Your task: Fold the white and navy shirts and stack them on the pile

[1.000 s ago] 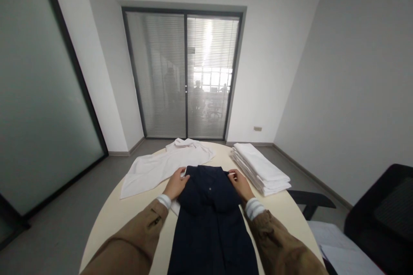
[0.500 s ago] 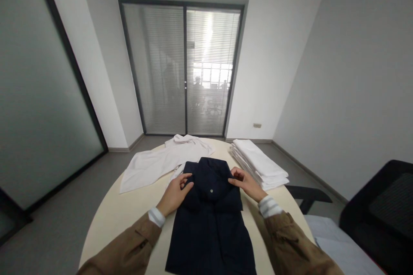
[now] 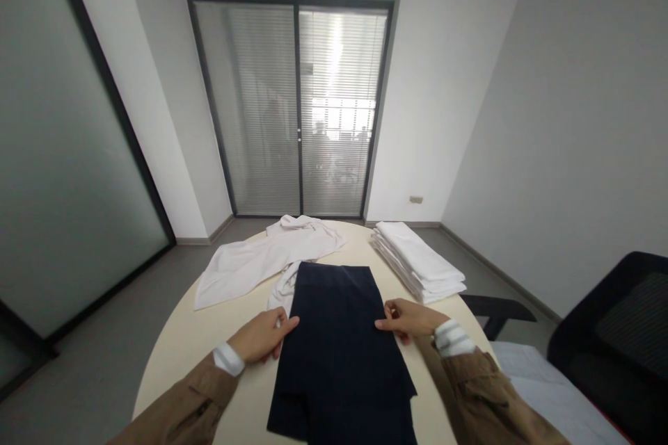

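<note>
A dark navy shirt (image 3: 337,334) lies folded on the table in front of me, with a plain panel uppermost; its collar and button are out of sight. My left hand (image 3: 264,336) pinches the shirt's left edge, thumb on top and fingertips partly hidden. Across from it, my right hand (image 3: 412,318) has its thumb and curled fingers closed at the right edge. Near the bottom of the view the layers are uneven, with a stepped edge at the lower left.
The round cream table (image 3: 180,354) also bears a loosely spread white garment (image 3: 261,257) at the back left and a stack of folded white cloths (image 3: 417,261) at the back right. A black chair (image 3: 616,334) with pale fabric (image 3: 543,382) stands to the right.
The shirt's collar end has been folded over toward me, hiding the collar and button. Both hands have moved closer to me and farther apart, along the shirt's sides.
</note>
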`<state>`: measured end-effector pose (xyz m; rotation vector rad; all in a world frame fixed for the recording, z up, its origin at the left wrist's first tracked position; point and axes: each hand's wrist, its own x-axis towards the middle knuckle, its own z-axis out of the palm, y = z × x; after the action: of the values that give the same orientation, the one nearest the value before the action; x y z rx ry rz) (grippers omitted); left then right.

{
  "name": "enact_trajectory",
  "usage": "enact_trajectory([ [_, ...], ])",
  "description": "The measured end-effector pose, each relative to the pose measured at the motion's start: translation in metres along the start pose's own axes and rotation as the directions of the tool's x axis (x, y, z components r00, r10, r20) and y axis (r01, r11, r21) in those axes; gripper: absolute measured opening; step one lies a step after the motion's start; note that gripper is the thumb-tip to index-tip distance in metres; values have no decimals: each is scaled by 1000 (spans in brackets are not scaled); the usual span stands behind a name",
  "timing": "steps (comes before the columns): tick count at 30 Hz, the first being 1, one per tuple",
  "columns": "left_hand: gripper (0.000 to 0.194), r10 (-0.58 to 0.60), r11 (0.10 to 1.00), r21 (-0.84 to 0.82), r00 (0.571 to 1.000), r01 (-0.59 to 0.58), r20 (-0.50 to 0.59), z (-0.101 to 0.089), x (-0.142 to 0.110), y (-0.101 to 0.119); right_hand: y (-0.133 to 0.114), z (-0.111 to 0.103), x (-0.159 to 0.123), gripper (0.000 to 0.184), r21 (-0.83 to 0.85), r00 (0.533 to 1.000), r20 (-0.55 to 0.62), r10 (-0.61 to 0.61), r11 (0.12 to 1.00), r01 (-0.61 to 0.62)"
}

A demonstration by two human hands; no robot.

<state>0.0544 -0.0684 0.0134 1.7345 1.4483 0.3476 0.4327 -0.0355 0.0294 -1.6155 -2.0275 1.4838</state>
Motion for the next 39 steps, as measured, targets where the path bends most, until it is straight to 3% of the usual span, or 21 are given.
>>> enact_trajectory([
  [3, 46, -16, 1000, 26, 1000, 17, -21, 6, -1, 0, 3, 2, 4, 67, -19, 994, -31, 101, 995, -101],
  [7, 34, 98, 993, 67, 993, -94, -70, 11, 3, -4, 6, 9, 13, 64, -9, 999, 23, 39, 999, -39],
  [12, 30, 197, 974, 151, 964, -171, -178, 14, 21, 2, 12, 14, 31, 49, -82, 990, -131, -52, 996, 41],
  [14, 30, 223, 971, 144, 943, -192, -248, 15, 32, 7, 16, 14, 41, 44, -138, 948, -288, -132, 986, 95],
  [18, 27, 227, 965, 215, 882, -147, -412, 16, 50, 15, 19, 15, 55, 41, -237, 757, -616, -217, 968, 85],
  [21, 34, 172, 955, 296, 865, -29, -471, 17, 47, 19, 12, 12, 48, 49, -256, 713, -688, -135, 965, -64],
  [24, 52, 107, 931, 357, 887, 69, -450, 18, 34, 22, 3, 7, 31, 69, -263, 784, -621, 20, 936, -233],
  [27, 59, 130, 921, 389, 917, 30, -378, 18, 21, 26, -1, 3, 17, 75, -328, 872, -477, 106, 899, -289],
  [30, 57, 190, 914, 405, 912, -28, -365, 16, 12, 29, 2, 1, 12, 71, -393, 905, -411, 114, 873, -288],
  [33, 42, 253, 911, 407, 877, -73, -408, 14, 10, 31, 6, 0, 14, 65, -403, 944, -326, 55, 895, -191],
  [35, 33, 292, 926, 350, 852, -138, -434, 15, 11, 30, 7, 1, 15, 62, -309, 962, -275, 4, 946, -92],
  [37, 34, 278, 959, 175, 850, -222, -447, 17, 14, 27, 4, 3, 15, 61, -136, 968, -247, -40, 991, 7],
  [39, 42, 191, 965, -84, 890, -247, -415, 22, 16, 25, -1, 5, 12, 62, 48, 970, -236, -52, 997, 65],
])
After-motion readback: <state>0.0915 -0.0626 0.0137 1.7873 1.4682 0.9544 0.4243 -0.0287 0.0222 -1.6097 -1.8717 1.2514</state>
